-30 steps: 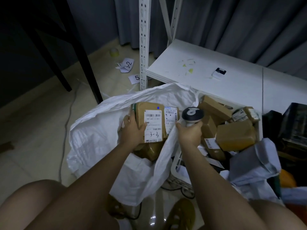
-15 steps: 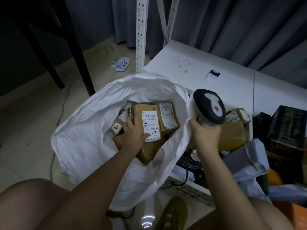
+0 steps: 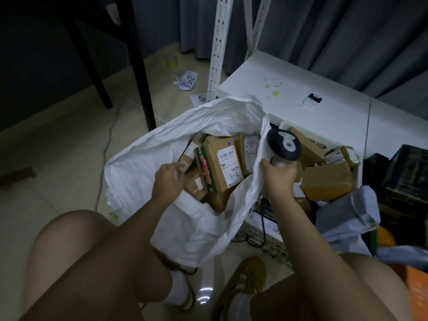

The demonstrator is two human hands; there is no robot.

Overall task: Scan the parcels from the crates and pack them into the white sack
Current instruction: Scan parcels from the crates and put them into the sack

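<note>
Right fingers (image 3: 281, 164) clasp scanner (image 3: 283, 144); left hand (image 3: 168, 179) loosely curled.

Parcel sorting room, metal shelving (image 3: 216, 54), crate (image 3: 266, 239) of parcels (image 3: 326, 184)

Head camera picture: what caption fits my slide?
Left hand over parcels in the white sack; right hand grips scanner.

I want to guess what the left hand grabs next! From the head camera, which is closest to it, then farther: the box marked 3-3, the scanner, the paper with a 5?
1. Box marked 3-3, in the sack, just right of the left hand.
2. Scanner, farther right, in the right hand.
3. Paper with a 5, on the floor beyond the sack.
</note>
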